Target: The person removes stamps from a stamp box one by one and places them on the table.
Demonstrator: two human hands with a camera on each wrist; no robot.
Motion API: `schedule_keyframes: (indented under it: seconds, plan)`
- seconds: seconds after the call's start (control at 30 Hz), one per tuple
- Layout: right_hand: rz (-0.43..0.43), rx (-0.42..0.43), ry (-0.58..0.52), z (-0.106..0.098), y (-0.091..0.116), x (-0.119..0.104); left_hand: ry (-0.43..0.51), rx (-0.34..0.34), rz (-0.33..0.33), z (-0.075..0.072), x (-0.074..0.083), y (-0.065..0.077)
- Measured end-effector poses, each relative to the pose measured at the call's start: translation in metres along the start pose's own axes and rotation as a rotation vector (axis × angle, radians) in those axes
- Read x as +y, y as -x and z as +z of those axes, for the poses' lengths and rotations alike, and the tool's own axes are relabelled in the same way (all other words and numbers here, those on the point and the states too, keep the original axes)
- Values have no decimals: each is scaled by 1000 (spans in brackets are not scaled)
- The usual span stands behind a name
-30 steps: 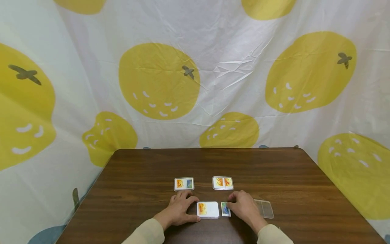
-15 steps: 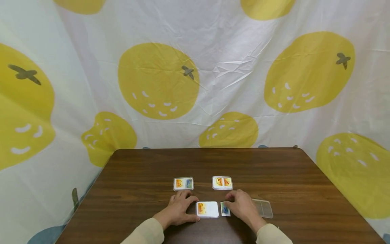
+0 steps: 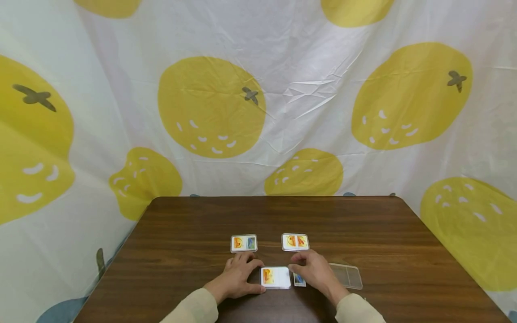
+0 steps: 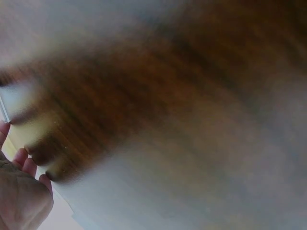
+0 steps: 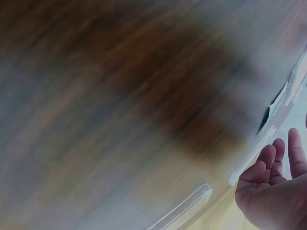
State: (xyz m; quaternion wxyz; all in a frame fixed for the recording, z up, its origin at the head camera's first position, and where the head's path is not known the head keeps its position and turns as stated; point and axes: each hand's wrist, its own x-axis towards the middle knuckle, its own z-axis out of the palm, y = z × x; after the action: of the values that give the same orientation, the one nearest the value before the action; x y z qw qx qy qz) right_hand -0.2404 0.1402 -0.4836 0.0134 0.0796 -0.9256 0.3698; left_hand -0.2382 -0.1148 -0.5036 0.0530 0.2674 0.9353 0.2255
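Note:
My left hand (image 3: 241,276) grips the left side of a flat clear case (image 3: 283,278), its forefinger and thumb at the two left corners. Inside that case, an orange picture card (image 3: 268,276) lies at the left on a white backing. A small blue-green picture card (image 3: 299,280) rests on the table just right of the case, partly under my right hand (image 3: 317,273). The right hand's fingertips hover by the case's upper right corner, and I cannot tell whether they touch it. In the right wrist view, the right hand's fingers (image 5: 296,148) appear loosely bent with nothing visible between them.
A clear divided plastic cover (image 3: 350,276) lies right of my right hand. Farther back are two filled cases: one with orange and blue pictures (image 3: 244,243), one with two orange pictures (image 3: 295,242). The wooden table (image 3: 194,220) meets a lemon-print curtain (image 3: 282,134).
My right hand has moved left from the blue-green picture card toward the case's upper right corner. That card stays on the table. The left hand has stayed on the case.

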Motion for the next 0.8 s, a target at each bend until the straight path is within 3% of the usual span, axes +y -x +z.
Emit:
schedule_keyframes:
  seconds: [0.23,0.47,0.8]
  plan:
    - [-9,-22,-11,5,-2,-5,-1,4,13,-4,3,1]
    - [-21,-63,-42,10,-6,-8,-2,25,30,4,-6,-2]
    - [-103,-77,-26,18,-12,-13,-11,-16,-18,-1,-1,-1]
